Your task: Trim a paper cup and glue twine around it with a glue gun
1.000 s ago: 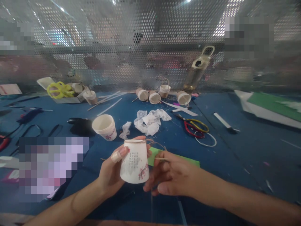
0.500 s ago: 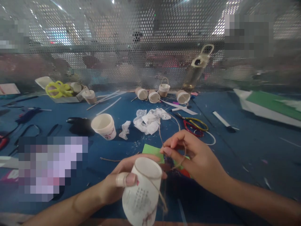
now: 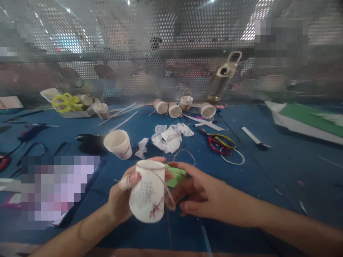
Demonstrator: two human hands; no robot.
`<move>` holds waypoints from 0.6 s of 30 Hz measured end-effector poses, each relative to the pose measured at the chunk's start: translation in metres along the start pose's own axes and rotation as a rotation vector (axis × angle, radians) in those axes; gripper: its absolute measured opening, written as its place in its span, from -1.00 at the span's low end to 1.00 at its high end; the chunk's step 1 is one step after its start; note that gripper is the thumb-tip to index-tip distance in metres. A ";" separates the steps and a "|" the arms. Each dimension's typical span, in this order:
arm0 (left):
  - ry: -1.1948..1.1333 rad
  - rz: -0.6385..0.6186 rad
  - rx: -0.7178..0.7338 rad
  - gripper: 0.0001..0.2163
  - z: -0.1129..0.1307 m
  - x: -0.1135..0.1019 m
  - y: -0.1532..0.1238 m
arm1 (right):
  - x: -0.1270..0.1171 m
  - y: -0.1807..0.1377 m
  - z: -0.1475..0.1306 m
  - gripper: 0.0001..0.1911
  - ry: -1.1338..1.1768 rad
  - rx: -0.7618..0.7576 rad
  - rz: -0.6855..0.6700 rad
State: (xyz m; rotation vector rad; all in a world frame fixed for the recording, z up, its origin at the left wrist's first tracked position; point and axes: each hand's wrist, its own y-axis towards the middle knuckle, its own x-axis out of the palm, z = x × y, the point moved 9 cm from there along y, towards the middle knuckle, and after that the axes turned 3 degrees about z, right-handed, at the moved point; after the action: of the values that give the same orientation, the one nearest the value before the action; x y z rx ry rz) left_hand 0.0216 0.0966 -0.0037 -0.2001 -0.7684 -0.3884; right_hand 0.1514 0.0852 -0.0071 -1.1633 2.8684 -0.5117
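Note:
My left hand [image 3: 120, 192] is wrapped around a white paper cup [image 3: 146, 194] printed with small characters and a pink blossom branch. A bandage-like wrap covers that thumb. Brown twine [image 3: 152, 170] circles the cup near its narrower upper end, and a strand hangs down its right side. My right hand [image 3: 198, 192] is close beside the cup at the hanging twine, index finger stretched out and thumb apart from the other fingers. Whether its fingertips touch the twine is hard to see. Green paper [image 3: 175, 175] shows between the hands, partly hidden.
A cup stack [image 3: 118, 144] stands left of crumpled white paper [image 3: 171, 137]. Scissors [image 3: 219, 142] lie to the right. Several small twine-handled cups [image 3: 175, 110] line the back near a bottle [image 3: 221, 82] and a perforated metal screen [image 3: 150, 46]. A glue gun [image 3: 32, 132] rests at left.
My left hand has lifted the cup up and slightly left. My right hand has moved down and left toward the cup, and the twine loop it pinched has dropped away from its fingers.

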 end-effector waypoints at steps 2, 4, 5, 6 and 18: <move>-0.003 0.088 0.013 -0.61 0.002 -0.008 0.003 | 0.007 0.000 0.002 0.10 0.136 -0.001 -0.030; 0.001 0.155 0.013 -0.60 0.001 -0.014 0.005 | 0.012 0.000 0.002 0.19 0.219 -0.021 -0.040; 0.002 0.180 0.010 -0.58 0.001 -0.017 0.006 | 0.012 0.000 0.002 0.21 0.243 -0.029 -0.033; 0.003 0.201 0.005 -0.57 0.001 -0.019 0.007 | 0.011 0.000 0.001 0.21 0.254 -0.040 -0.008; -0.003 -0.239 -0.217 -0.42 -0.033 0.016 -0.006 | -0.045 -0.014 -0.037 -0.16 -0.154 -0.355 0.495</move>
State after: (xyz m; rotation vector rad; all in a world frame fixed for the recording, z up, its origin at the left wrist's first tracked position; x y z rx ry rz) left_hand 0.0503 0.0768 -0.0153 -0.3130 -0.7546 -0.6997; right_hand 0.1894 0.1174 0.0269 -0.4352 3.0161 0.1004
